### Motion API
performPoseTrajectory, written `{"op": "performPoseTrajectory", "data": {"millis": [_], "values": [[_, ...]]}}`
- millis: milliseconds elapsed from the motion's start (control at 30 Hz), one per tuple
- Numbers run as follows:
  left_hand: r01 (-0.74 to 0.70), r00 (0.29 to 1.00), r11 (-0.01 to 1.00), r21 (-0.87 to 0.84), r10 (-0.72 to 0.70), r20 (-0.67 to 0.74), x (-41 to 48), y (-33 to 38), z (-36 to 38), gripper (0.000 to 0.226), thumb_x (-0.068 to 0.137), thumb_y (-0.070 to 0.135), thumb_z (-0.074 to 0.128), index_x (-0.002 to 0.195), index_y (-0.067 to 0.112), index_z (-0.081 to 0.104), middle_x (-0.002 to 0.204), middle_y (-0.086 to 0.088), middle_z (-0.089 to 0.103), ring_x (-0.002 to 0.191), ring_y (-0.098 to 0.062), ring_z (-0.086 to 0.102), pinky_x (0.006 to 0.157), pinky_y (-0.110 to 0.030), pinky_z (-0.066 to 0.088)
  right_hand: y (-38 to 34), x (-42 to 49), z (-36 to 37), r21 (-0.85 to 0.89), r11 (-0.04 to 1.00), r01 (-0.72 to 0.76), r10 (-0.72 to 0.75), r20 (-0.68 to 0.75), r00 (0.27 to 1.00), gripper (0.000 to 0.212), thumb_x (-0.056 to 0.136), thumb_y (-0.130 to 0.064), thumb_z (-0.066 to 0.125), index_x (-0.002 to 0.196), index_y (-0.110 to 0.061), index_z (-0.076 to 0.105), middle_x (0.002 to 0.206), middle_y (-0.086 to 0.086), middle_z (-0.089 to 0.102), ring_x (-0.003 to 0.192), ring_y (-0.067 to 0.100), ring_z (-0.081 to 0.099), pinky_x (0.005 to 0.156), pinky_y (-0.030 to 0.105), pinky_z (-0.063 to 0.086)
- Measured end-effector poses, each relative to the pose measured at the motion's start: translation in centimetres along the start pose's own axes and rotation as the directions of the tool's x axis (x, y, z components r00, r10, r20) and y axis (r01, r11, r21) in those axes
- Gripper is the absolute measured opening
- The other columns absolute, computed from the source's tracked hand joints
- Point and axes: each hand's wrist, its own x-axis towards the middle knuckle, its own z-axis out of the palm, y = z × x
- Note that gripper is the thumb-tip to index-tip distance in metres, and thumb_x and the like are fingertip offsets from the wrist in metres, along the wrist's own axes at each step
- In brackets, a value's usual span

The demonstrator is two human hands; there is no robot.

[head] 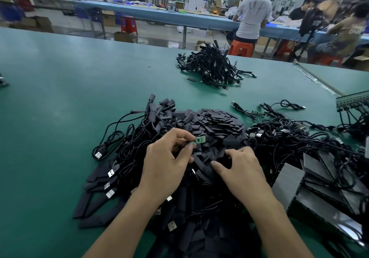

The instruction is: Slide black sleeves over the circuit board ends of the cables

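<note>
Pinched between the thumb and forefinger of the left hand (165,158), a green circuit board (198,139) on its black cable (186,143) pointed right, raised just above the heap of black sleeves (215,122). That wrist was bent inward. The right hand (239,168) lay palm down on the sleeves, fingers curled into them and thumb stretched left; whether it gripped one could not be told. Tangled USB cables (123,138) hemmed the heap on both sides, and grey sheets (319,178) lay beside the right forearm. Bare green table (60,98) stretched wide to the left and ahead to a far cable bundle (211,66) near the far edge.
</note>
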Motion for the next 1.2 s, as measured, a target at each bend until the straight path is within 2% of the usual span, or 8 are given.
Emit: {"op": "performPoseTrajectory", "data": {"millis": [167,333,433,533,667,867,1033,1200], "values": [[-0.006,1.000,1.000,-0.007,0.006,0.003,0.0,0.0,0.0,0.027,0.093,0.012,0.067,0.091,0.039,0.063,0.080,0.012,0.070,0.068,-0.009,0.071,0.055,-0.016,0.050,0.0,0.0,0.2,0.090,0.996,0.025,-0.013,-0.133,0.991,0.026,0.098,-0.037,0.054,0.114,-0.023,0.068,0.100,-0.009,0.044,0.074,0.002,0.043,0.058,0.016,0.033],[-0.016,1.000,1.000,0.012,0.016,0.000,0.1,-0.1,0.0,0.028,0.093,0.013,0.068,0.090,0.041,0.063,0.081,0.014,0.070,0.067,-0.007,0.071,0.053,-0.018,0.052,0.1,-0.6,0.5,0.241,0.962,0.127,-0.030,-0.367,0.930,0.022,0.097,-0.025,0.060,0.113,-0.019,0.073,0.098,-0.014,0.054,0.087,0.004,0.053,0.068,0.009,0.035],[-0.021,1.000,1.000,0.006,0.021,-0.005,0.1,0.0,0.0,0.028,0.093,0.013,0.068,0.090,0.040,0.063,0.080,0.015,0.070,0.066,-0.006,0.071,0.055,-0.017,0.052,-0.2,-0.8,0.3,0.350,0.907,0.235,-0.058,-0.448,0.892,0.019,0.094,-0.018,0.065,0.111,-0.016,0.075,0.096,-0.018,0.053,0.091,-0.004,0.055,0.072,0.005,0.040],[-0.015,1.000,1.000,0.002,0.015,-0.011,0.1,0.0,0.0,0.028,0.093,0.013,0.068,0.090,0.040,0.063,0.080,0.014,0.070,0.067,-0.007,0.071,0.052,-0.020,0.053,-0.2,-1.1,0.2,0.487,0.824,0.288,-0.087,-0.394,0.915,0.022,0.092,-0.014,0.067,0.111,-0.023,0.074,0.095,-0.026,0.063,0.093,-0.016,0.058,0.077,-0.001,0.040],[-0.018,1.000,1.000,0.012,0.018,-0.008,0.1,0.1,0.0,0.026,0.093,0.014,0.068,0.091,0.040,0.063,0.080,0.014,0.071,0.067,-0.007,0.071,0.051,-0.023,0.054,-0.2,-1.3,0.2,0.620,0.724,0.303,-0.134,-0.304,0.943,0.033,0.090,-0.012,0.070,0.091,-0.045,0.068,0.085,-0.026,0.072,0.083,-0.006,0.067,0.071,0.006,0.048],[-0.008,1.000,1.000,0.009,0.008,-0.013,0.0,0.0,0.1,0.025,0.093,0.015,0.068,0.091,0.039,0.063,0.080,0.014,0.071,0.068,-0.005,0.072,0.052,-0.016,0.051,-0.1,-1.2,0.2,0.691,0.672,0.266,-0.115,-0.258,0.959,0.015,0.088,-0.019,0.072,0.089,-0.034,0.073,0.083,-0.016,0.074,0.078,0.004,0.070,0.070,0.015,0.053],[-0.017,1.000,1.000,0.002,0.017,-0.010,0.0,0.2,-0.1,0.033,0.095,0.012,0.063,0.097,0.045,0.064,0.084,0.015,0.073,0.070,-0.007,0.072,0.049,-0.028,0.056,-0.2,-1.5,0.0,0.719,0.631,0.292,-0.075,-0.319,0.945,0.006,0.075,-0.035,0.079,0.077,-0.033,0.075,0.072,-0.009,0.072,0.065,0.008,0.067,0.060,0.015,0.051],[0.000,1.000,1.000,-0.002,0.000,-0.010,-0.1,0.1,-0.1,0.038,0.097,0.006,0.059,0.097,0.044,0.066,0.090,0.018,0.072,0.070,-0.007,0.072,0.049,-0.031,0.054,-0.3,-1.4,-0.3,0.745,0.585,0.321,-0.024,-0.379,0.925,0.016,0.079,-0.016,0.081,0.082,-0.030,0.074,0.074,-0.007,0.073,0.062,0.010,0.068,0.061,0.017,0.053]]}}
